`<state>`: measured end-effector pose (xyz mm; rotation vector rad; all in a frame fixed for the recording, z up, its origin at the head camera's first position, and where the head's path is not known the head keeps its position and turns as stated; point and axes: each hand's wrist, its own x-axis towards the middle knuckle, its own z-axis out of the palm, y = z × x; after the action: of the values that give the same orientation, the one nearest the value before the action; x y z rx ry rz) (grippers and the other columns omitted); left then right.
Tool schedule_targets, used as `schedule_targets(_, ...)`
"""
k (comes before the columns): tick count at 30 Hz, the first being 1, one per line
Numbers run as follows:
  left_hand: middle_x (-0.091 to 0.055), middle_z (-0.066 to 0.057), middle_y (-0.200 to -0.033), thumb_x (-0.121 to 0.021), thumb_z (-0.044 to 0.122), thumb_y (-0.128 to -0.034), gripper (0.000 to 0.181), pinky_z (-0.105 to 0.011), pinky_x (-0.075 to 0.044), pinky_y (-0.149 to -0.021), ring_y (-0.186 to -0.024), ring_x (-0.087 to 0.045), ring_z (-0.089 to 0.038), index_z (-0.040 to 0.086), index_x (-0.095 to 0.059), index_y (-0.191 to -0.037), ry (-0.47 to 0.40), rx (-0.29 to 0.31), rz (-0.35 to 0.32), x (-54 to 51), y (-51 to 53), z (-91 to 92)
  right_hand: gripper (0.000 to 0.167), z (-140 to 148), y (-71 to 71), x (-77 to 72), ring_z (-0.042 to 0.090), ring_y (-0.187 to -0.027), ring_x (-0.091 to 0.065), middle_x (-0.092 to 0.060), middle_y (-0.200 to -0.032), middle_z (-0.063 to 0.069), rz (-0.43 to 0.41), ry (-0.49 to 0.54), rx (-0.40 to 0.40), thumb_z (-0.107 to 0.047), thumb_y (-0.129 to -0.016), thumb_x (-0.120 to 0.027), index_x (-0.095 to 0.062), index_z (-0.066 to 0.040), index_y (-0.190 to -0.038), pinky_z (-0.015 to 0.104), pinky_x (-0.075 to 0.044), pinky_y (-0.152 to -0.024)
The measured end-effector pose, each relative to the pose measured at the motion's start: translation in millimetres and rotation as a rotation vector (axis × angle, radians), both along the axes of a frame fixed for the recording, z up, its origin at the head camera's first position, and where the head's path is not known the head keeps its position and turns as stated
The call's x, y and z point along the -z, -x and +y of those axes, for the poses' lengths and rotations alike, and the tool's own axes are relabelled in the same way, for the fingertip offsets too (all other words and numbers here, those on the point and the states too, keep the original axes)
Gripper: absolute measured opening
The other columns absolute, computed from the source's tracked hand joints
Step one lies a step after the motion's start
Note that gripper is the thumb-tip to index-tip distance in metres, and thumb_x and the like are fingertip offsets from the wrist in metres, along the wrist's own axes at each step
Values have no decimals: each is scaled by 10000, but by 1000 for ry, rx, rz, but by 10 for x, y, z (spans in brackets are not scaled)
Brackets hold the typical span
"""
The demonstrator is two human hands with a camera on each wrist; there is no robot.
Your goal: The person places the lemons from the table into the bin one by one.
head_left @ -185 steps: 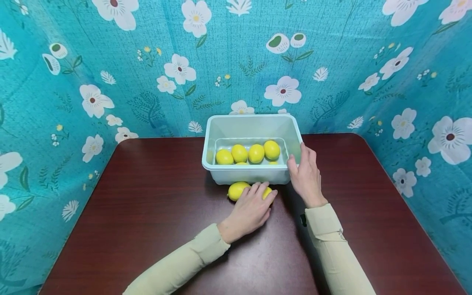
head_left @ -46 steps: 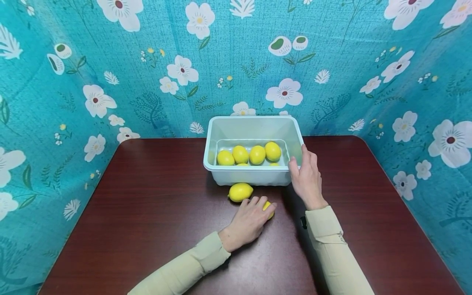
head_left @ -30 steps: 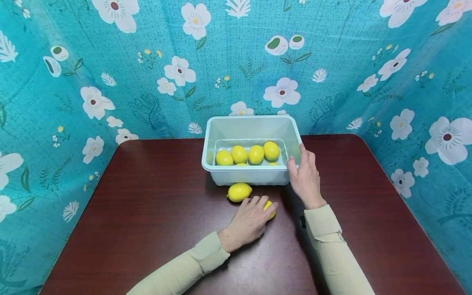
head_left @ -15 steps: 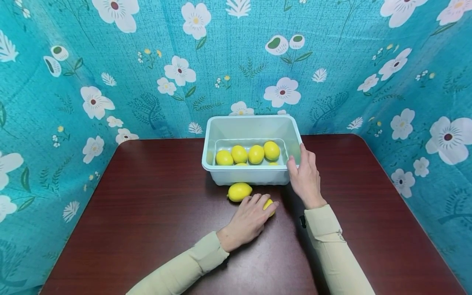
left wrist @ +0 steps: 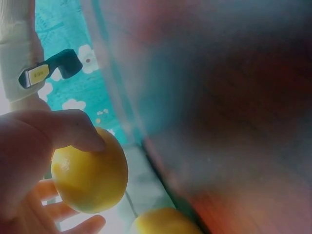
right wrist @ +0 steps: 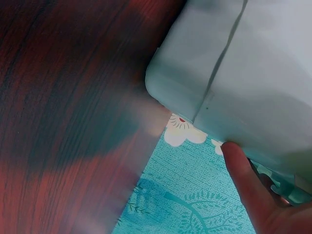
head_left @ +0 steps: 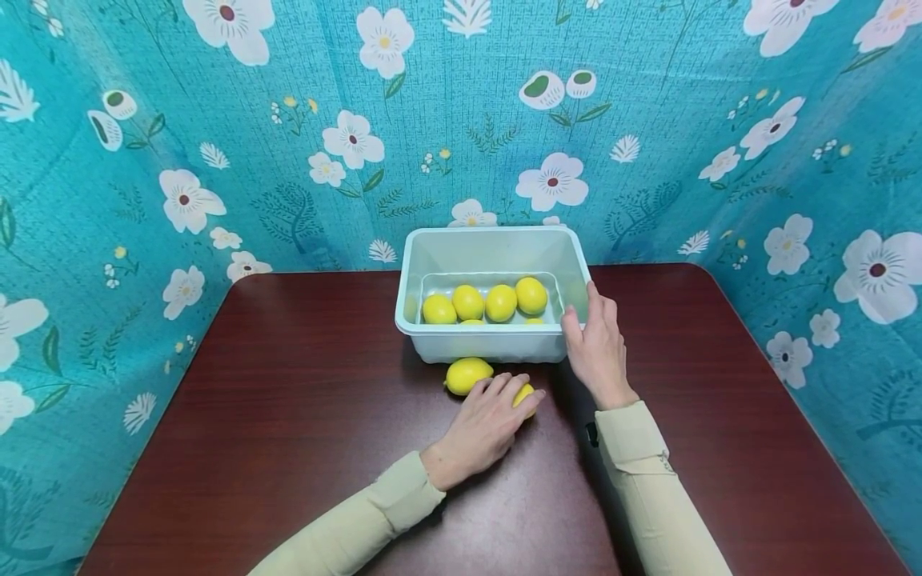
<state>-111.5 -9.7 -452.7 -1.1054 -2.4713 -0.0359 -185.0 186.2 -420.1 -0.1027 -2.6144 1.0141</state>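
Observation:
My left hand (head_left: pixel 479 424) holds a yellow lemon (head_left: pixel 528 398) just in front of the bin, its thumb across the near side. In the left wrist view the thumb presses on that lemon (left wrist: pixel 90 175) and the fingers reach round behind it. A second lemon (head_left: pixel 469 376) lies beside my fingertips, close to the bin's front wall. My right hand (head_left: pixel 599 348) grips the right front corner of the pale blue-green plastic bin (head_left: pixel 490 346). In the right wrist view a finger (right wrist: pixel 239 163) lies against the bin's wall (right wrist: pixel 195 73).
Inside the bin lie several lemons (head_left: pixel 500 302), some partly hidden by the front wall. The bin stands at the back of a dark red-brown wooden table (head_left: pixel 310 416). Behind and at both sides hangs a blue flowered cloth (head_left: pixel 446 104).
Over the last second my left hand and its lemon have shifted slightly forward, toward the bin. Earlier the held lemon had been drawn back from the bin. The right hand and bin stay put.

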Motion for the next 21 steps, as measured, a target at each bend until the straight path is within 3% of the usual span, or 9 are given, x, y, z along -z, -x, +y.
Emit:
schedule_targets(6,-546,-55,-1308,-667,191,-890,423,-366,-484,-923,-1161,-538,-239,217,-544,-1293,-27,-12,-35,-39,11,-26,641,0,-2,-2,403,-990,-565,-383,-1427,189,2,-5,-2,-438,-995,-353,-229,-125,-1541,574,-486,-794)
schedule_targets(21,-526,-57,-1336,-708,166,-822,538,-370,-492,-918,-1180,-528,-231,210,-515,-1322,-47,-19,-61,-186,33,-66,639,11,-4,11,406,-992,-567,-393,-1408,202,32,-14,-13,-435,-1006,-358,-234,-102,-1536,582,-501,-797)
